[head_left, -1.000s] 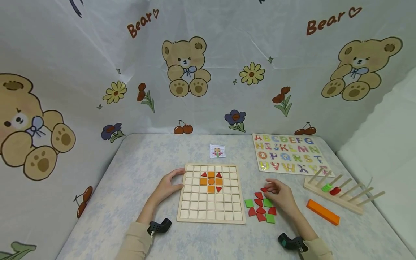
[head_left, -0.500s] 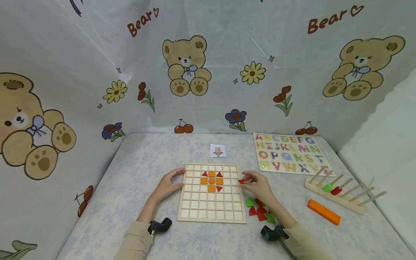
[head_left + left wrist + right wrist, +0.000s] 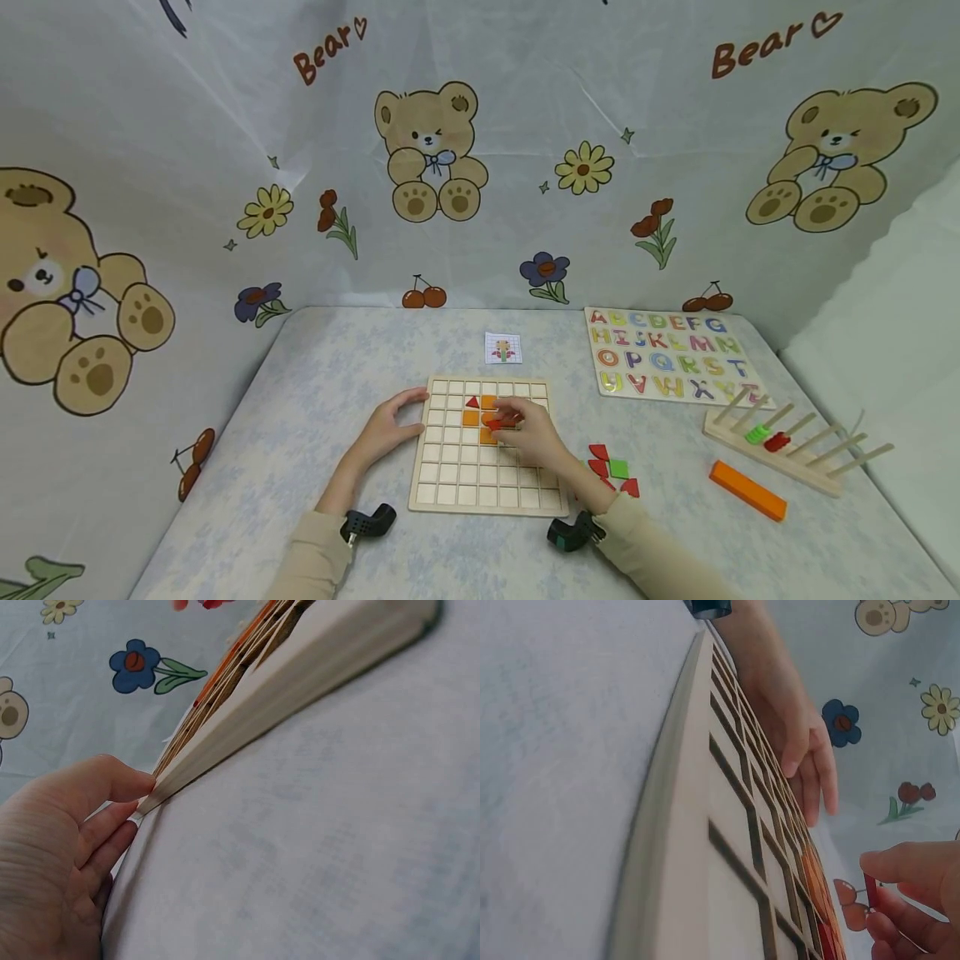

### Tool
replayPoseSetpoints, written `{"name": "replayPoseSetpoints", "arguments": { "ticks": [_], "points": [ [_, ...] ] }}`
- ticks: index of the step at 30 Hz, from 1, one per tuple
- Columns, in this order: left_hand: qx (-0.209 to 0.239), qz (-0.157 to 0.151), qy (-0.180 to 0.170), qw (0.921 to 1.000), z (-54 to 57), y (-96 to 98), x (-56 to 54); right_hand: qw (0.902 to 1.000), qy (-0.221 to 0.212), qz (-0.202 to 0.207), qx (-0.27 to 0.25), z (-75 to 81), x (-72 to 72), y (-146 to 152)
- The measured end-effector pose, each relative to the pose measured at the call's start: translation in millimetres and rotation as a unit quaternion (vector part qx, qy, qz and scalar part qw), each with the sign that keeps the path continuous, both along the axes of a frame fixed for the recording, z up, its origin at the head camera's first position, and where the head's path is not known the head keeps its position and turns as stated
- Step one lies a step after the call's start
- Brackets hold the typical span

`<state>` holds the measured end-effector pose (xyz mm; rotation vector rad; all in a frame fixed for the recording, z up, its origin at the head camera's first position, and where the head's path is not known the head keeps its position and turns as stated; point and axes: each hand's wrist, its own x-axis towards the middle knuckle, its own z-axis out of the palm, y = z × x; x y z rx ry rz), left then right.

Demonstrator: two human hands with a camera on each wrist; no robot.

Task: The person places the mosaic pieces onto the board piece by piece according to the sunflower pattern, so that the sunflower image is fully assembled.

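Observation:
A wooden grid board [image 3: 468, 473] lies in the middle of the table. On it, orange squares [image 3: 470, 418] and a red triangle [image 3: 472, 402] show, while pieces to their right are partly hidden under my right hand [image 3: 534, 433]. That hand pinches a small red piece [image 3: 870, 891] between thumb and fingers over the board's upper middle. My left hand [image 3: 384, 427] rests against the board's left side, thumb and fingers spread. Up close in the left wrist view, the left thumb [image 3: 112, 778] touches the board's edge [image 3: 247, 724].
Loose red and green pieces [image 3: 618, 469] lie right of the board, partly behind the right forearm. A small pattern card [image 3: 502, 348] lies behind the board. Farther right are an alphabet board [image 3: 667, 354], a peg rack [image 3: 772, 454] and an orange bar [image 3: 747, 490].
My right hand has carried the red piece from the loose pile leftward, past the board's right edge, to above its upper middle. The left hand stays at the board's left side.

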<state>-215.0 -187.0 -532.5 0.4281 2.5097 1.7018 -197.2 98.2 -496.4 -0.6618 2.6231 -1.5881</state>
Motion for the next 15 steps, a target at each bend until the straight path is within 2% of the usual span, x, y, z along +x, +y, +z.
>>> {"name": "replayPoseSetpoints", "arguments": {
  "ticks": [7, 15],
  "points": [
    [-0.014, 0.007, 0.032, 0.9993, -5.6, 0.9, -0.7, 0.9989, 0.006, 0.041, 0.02, -5.7, -1.0, -23.7],
    [-0.005, -0.002, 0.007, 1.0, -3.6, -1.6, -2.8, 0.998, 0.017, 0.052, 0.031, -11.1, -3.0, -30.8]
  ]
}}
